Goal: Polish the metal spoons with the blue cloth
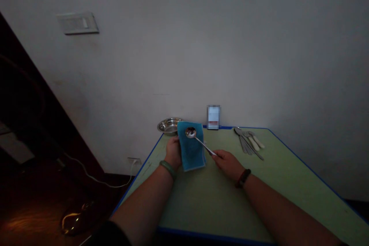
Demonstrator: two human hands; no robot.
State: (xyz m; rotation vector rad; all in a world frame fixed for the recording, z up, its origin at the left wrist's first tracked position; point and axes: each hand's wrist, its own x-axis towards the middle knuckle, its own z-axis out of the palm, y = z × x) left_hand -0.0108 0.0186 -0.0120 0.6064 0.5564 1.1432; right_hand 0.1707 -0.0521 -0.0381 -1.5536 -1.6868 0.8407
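Note:
My left hand (173, 152) is closed on a blue cloth (191, 156) with a pale edge, held up over the table; the cloth hides most of its fingers. In my right hand (229, 163) is the handle end of a long metal spoon (205, 146), pinched between the fingers. The shiny bowl of the spoon lies in front of the cloth's upper part; I cannot tell whether it touches. Behind the cloth, at the table's far left corner, is a shallow metal bowl (167, 127), partly covered by the cloth.
Several pieces of cutlery (248, 142), some with pale handles, lie on the right of the green table (213, 203) with blue edges. A phone (213, 118) leans upright against the wall at the back. A white cable (109, 185) runs to a wall socket at left.

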